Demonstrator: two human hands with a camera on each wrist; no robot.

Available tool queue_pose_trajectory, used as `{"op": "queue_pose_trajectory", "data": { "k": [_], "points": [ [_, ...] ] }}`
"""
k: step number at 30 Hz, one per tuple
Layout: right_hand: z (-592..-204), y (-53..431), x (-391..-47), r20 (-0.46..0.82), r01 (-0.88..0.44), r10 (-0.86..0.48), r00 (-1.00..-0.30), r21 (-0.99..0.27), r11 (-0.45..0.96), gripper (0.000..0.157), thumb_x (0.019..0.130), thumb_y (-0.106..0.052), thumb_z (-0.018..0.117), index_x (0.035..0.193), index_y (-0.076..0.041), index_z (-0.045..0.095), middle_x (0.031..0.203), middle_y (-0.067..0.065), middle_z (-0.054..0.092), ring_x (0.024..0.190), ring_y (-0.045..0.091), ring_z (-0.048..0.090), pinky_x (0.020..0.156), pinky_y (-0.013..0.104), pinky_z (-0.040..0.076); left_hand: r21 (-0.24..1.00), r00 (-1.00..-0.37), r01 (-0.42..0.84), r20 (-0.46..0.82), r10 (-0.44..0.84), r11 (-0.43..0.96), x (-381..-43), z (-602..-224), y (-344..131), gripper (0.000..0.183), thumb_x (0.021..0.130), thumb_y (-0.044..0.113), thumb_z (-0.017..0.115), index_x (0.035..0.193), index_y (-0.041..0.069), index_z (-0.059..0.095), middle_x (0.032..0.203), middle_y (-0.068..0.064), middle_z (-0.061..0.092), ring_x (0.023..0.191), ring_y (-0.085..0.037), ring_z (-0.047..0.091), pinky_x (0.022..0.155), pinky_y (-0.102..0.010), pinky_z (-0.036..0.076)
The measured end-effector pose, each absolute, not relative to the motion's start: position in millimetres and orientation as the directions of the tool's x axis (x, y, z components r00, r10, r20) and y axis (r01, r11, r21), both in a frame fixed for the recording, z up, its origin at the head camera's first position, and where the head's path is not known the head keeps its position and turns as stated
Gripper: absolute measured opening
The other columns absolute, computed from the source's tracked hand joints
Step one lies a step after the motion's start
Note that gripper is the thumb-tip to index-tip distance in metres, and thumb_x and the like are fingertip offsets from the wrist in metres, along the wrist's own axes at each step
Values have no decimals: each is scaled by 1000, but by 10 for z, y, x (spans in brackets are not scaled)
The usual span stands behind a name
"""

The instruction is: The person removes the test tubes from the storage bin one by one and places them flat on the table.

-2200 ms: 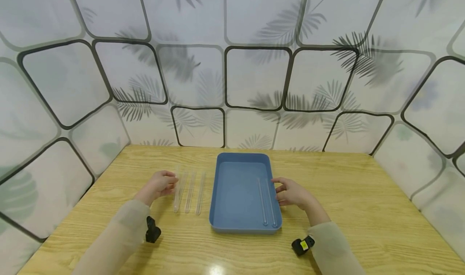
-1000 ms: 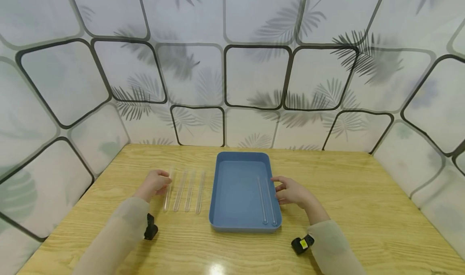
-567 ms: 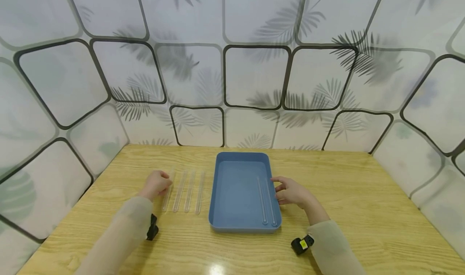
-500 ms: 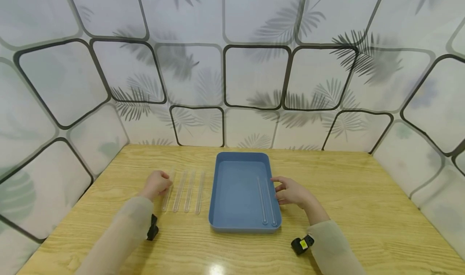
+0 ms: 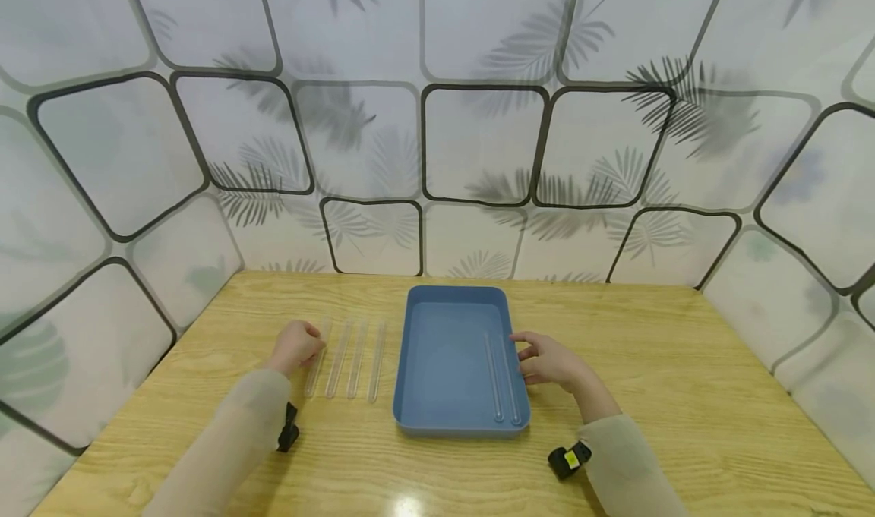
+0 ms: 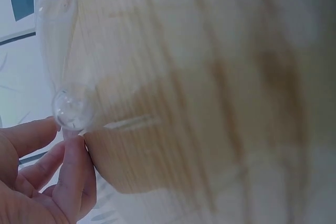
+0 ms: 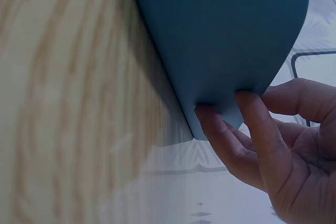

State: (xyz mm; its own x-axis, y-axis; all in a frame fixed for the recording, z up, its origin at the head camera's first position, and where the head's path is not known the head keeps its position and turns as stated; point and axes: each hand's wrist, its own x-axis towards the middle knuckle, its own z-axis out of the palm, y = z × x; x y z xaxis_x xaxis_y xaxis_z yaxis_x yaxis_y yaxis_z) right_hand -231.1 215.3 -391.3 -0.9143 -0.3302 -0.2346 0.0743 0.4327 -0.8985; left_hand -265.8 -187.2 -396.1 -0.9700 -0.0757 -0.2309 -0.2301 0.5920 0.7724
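Observation:
At the left end of a row of clear test tubes, my left hand [image 5: 298, 345] pinches the leftmost test tube [image 5: 315, 373] between thumb and fingers. The tube's rounded end [image 6: 73, 109] shows right above the fingertips in the left wrist view. Several more tubes, among them a nearby test tube [image 5: 337, 369], lie side by side to its right. My right hand [image 5: 551, 361] rests its fingertips against the right outer wall of a blue tray [image 5: 451, 431], one finger up at the rim. Inside, along the tray's right side, lie two clear tubes, one a slim test tube [image 5: 494, 384].
The wooden table [image 5: 683, 395] carries the tray in its middle. Behind and at both sides stands a pale patterned curtain wall [image 5: 478, 145]. A small black wrist camera [image 5: 570, 460] hangs at the right sleeve and another camera [image 5: 288, 430] at the left.
My left hand has shifted the leftmost tube further left, away from the neighbouring tube it overlapped, and has lowered slightly along it. My right hand and the tray have stayed in place.

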Motion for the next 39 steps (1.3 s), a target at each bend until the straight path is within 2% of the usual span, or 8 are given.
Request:
{"op": "queue_pose_trajectory", "data": {
  "k": [15,25,35,39],
  "points": [
    [-3926,2150,-2307,-231,72,-328,-916,-899,431,59,79,8,48,134,5,28,100,20,47,76,20,55,67,37,50,762,-971,-226,-228,-75,607,-2716,-3995,-1894,29,85,1,48,110,-13,45,45,0,38,38,-8,33,42,-23,34],
    [-3926,2149,-2303,-234,79,-313,-920,-896,437,58,78,9,48,133,5,29,100,20,47,76,20,55,68,38,50,762,-973,-220,-213,-85,609,-2758,-4064,-1931,29,83,3,51,108,-12,46,52,-2,42,42,-10,35,45,-25,38],
    [-3932,2147,-2312,-236,79,-307,-922,-891,448,59,78,9,48,133,5,29,100,20,47,75,20,54,67,37,50,779,-975,-203,-217,-47,593,-2739,-4025,-1918,34,82,2,51,110,-16,45,47,0,36,39,-8,31,45,-26,39],
    [-3934,2147,-2311,-234,76,-311,-921,-892,446,59,78,9,48,133,5,29,99,20,47,74,20,54,66,37,50,780,-972,-218,-225,-61,586,-2706,-3995,-1881,34,84,3,50,112,-14,45,50,0,37,41,-8,31,47,-25,41]
  ]
}}
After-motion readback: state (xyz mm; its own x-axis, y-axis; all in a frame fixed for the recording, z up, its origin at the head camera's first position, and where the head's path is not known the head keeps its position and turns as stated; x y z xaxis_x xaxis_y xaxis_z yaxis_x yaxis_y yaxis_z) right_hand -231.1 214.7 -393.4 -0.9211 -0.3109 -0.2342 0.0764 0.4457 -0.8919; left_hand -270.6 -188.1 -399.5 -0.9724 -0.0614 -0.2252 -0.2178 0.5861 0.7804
